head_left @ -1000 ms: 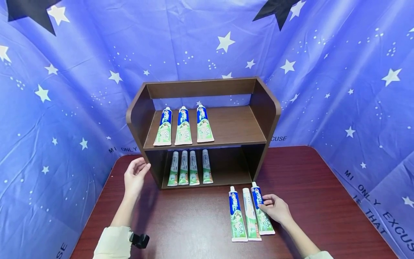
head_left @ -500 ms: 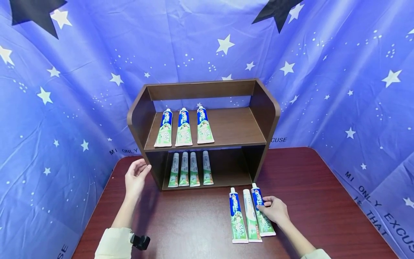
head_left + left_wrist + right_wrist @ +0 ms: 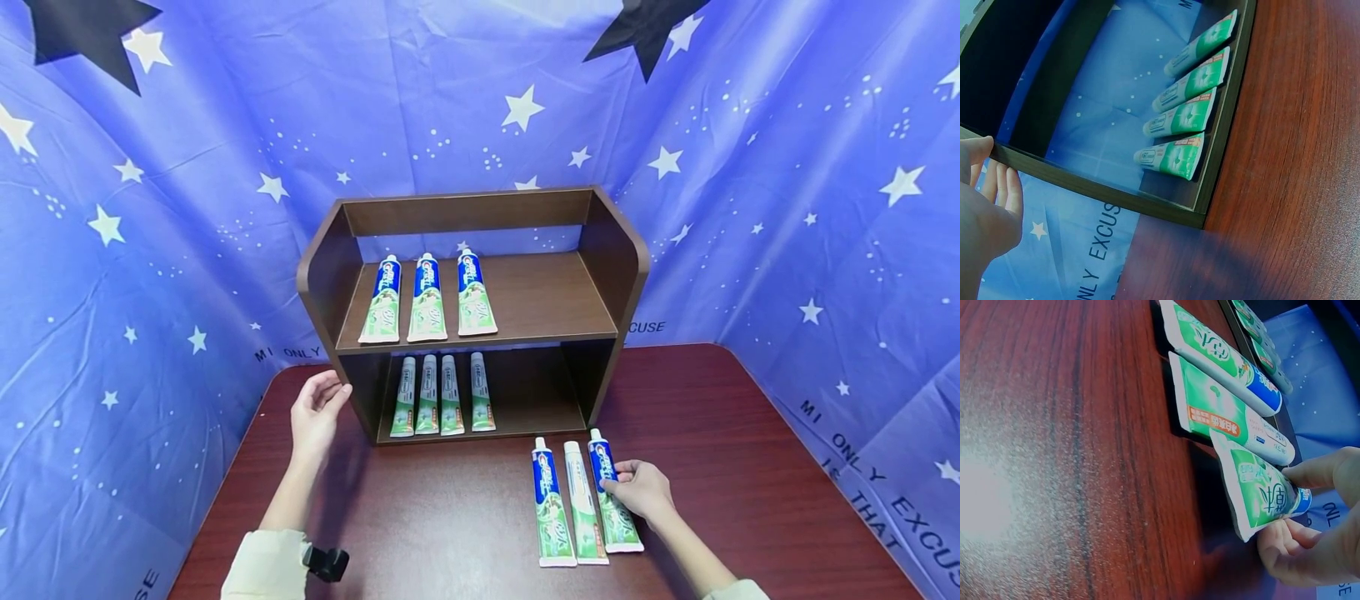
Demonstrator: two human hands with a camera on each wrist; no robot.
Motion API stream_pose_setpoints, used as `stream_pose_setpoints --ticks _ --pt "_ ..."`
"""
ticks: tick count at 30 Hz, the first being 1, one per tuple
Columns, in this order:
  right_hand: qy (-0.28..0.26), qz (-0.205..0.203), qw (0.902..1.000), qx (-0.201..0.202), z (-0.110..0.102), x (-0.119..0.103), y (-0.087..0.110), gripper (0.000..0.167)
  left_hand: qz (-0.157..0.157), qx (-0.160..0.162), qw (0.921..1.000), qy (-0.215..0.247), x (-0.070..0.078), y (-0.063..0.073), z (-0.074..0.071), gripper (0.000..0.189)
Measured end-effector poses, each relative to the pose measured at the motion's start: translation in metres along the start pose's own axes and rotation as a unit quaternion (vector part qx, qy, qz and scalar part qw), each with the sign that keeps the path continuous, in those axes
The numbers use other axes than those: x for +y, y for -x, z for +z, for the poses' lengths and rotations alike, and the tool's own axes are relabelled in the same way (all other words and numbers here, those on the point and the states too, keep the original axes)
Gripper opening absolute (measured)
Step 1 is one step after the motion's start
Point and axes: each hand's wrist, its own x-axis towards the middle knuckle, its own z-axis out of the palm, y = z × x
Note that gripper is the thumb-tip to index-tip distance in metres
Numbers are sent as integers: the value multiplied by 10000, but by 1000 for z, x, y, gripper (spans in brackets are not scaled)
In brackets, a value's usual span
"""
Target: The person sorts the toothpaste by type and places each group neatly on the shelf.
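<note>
My right hand (image 3: 643, 490) pinches a blue-and-green toothpaste tube (image 3: 622, 525) by its sides, thumb on the left and fingers on the right. In the right wrist view this tube (image 3: 1260, 490) has its flat crimped end raised off the wood. To its left on the table lie a white-and-green toothpaste tube (image 3: 582, 508) and a second blue-and-green tube (image 3: 552, 508). At the left side panel of a brown two-tier shelf (image 3: 480, 343) is my left hand (image 3: 315, 417). Its thumb and fingers grip the panel's edge from both sides in the left wrist view.
Three blue-and-green tubes (image 3: 428, 300) lie on the upper tier, left of its middle. Several white-and-green tubes (image 3: 427, 396) lie in a row on the lower tier. The dark red table (image 3: 750, 467) meets blue starry curtains (image 3: 825, 208) at the back and sides.
The blue-and-green tube in my right hand has shifted slightly right, widening the gap to the white-and-green one. My left hand keeps its place on the shelf. The head view has tilted slightly.
</note>
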Motion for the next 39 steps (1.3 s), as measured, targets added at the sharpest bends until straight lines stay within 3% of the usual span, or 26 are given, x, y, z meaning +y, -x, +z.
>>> stream_pose_setpoints --ticks 5,13,22,27,32,36,39 --pt "-183 73 9997 -162 -2 1 -1 38 -1 -1 10000 -31 8 5 2 26" --pt "-634 356 9959 -540 -8 7 -1 40 5 -18 10000 -64 7 6 1 25" --pt "-1705 517 9764 -1217 -16 3 -2 45 56 15 9999 -119 7 7 0 25" --pt "-2170 449 9583 -1804 -23 -1 -4 46 60 15 9999 -123 8 6 1 25" --pt "-2829 244 9244 -2547 -29 -7 -5 48 61 -9 9999 -129 8 5 1 25" --pt "-3222 85 9011 -2900 -33 -15 -5 47 26 -10 9999 -134 8 5 1 25" --pt "-3389 37 8917 -2998 -35 -23 -2 50 50 17 9999 -150 -3 0 0 25"
